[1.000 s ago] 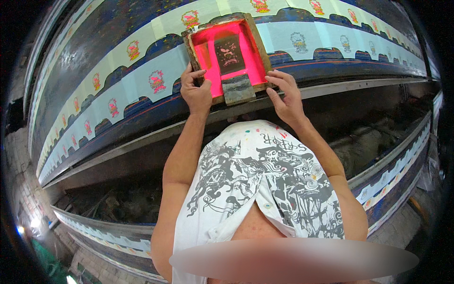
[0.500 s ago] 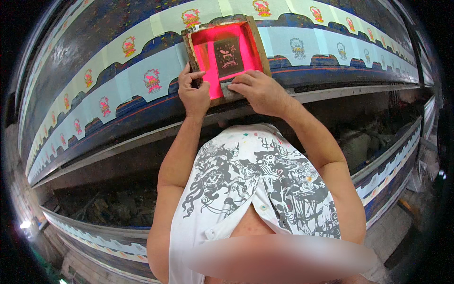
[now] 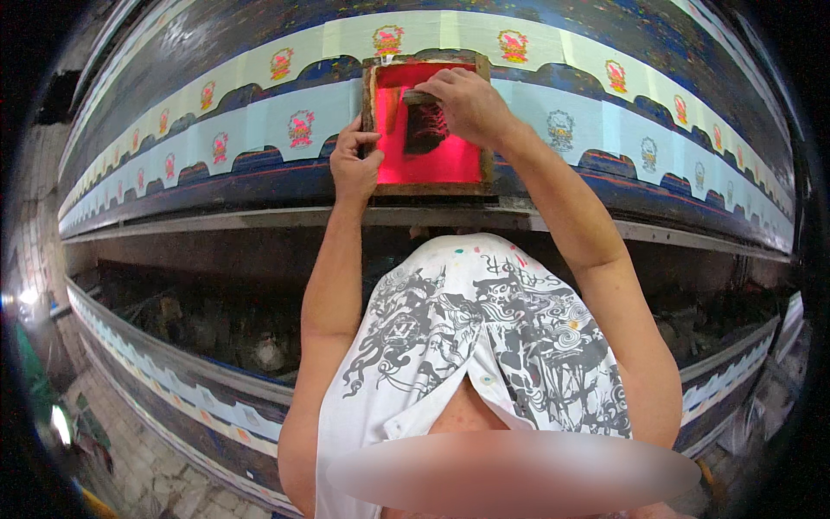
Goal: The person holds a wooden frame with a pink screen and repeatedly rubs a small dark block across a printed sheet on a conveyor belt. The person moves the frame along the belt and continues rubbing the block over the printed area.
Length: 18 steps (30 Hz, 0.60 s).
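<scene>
A small wooden-framed printing screen (image 3: 430, 189) lies on the long table over a pale blue cloth panel. Bright pink ink covers its inside, around a dark patch (image 3: 424, 130) with a printed motif. At the frame's left side rests my left hand (image 3: 353, 164), fingers curled over the rim and thumb bent. My right hand (image 3: 471, 102) is inside the far part of the frame, closed on a squeegee (image 3: 420, 97), whose greyish edge shows left of the fingers; the hand hides the rest. That blade sits at the far end of the dark patch.
Rows of pale blue panels (image 3: 259, 136) and pale yellow panels (image 3: 328, 39) run along the dark, ink-stained table. Several bear pink and orange prints; those right of the frame show a grey print (image 3: 561, 130). A metal rail (image 3: 259, 218) edges the table before me.
My right hand has carried the squeegee from the near end of the screen to its far end. My left hand stays at the frame's left side. The whole view has turned slightly.
</scene>
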Available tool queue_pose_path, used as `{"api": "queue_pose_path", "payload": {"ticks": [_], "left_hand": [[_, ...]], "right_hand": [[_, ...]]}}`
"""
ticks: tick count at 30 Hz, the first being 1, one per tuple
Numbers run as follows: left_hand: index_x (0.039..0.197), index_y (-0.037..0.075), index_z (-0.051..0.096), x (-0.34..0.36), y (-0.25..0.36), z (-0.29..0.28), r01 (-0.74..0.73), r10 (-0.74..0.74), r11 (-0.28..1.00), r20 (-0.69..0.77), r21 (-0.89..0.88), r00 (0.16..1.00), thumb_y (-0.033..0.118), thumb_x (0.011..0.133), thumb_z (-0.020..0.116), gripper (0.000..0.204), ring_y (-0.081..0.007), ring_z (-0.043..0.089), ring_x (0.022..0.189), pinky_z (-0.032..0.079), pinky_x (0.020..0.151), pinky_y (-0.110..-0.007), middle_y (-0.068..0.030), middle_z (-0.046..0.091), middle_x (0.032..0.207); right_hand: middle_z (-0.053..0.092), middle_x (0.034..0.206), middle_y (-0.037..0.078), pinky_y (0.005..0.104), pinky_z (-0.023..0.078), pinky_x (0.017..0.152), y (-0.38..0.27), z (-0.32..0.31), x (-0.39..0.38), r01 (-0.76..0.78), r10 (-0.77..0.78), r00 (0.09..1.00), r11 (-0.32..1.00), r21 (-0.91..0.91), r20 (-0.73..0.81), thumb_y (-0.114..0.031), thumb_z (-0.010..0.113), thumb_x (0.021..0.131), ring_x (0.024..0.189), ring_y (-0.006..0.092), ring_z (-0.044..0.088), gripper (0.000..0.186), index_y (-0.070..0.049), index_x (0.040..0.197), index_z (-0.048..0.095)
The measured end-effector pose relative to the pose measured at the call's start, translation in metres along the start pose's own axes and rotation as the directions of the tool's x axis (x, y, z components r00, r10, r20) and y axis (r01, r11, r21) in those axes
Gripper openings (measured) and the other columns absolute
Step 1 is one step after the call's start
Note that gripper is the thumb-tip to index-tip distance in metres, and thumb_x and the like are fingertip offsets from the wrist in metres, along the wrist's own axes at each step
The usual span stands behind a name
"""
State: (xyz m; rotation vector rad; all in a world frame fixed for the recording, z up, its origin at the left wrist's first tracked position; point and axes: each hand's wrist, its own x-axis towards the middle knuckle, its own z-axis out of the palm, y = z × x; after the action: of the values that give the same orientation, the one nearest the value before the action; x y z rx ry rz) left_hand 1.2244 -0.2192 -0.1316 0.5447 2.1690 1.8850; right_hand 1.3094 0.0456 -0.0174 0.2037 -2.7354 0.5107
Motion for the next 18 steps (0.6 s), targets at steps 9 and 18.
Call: {"api": "queue_pose_path", "payload": {"ticks": [9,18], "left_hand": [[0.109,0.002,0.082,0.01,-0.02,-0.023,-0.005,0.006,0.998,0.014,-0.065,1.0,-0.005,0.084,0.08,0.026,-0.0304,0.065,0.147,0.051,0.121,-0.039,-0.0243,0.062,0.166],[0.126,0.001,0.081,-0.013,-0.013,-0.046,0.065,-0.073,0.989,-0.061,-0.131,0.995,-0.003,0.097,0.077,0.03,-0.0257,0.067,0.142,0.054,0.117,-0.037,-0.0217,0.062,0.165]], "right_hand": [[0.077,0.12,0.01,0.0452,0.058,0.101,-0.082,0.032,-0.051,0.12,-0.12,0.993,0.992,-0.042,-0.002,-0.007,0.073,0.087,0.11,0.0324,0.074,0.039,-0.007,0.125,0.08],[0.077,0.119,0.017,0.0497,0.06,0.107,-0.058,0.014,-0.008,-0.048,-0.027,0.963,0.963,0.267,0.269,0.0,0.072,0.097,0.12,0.0405,0.072,0.033,-0.006,0.128,0.077]]}}
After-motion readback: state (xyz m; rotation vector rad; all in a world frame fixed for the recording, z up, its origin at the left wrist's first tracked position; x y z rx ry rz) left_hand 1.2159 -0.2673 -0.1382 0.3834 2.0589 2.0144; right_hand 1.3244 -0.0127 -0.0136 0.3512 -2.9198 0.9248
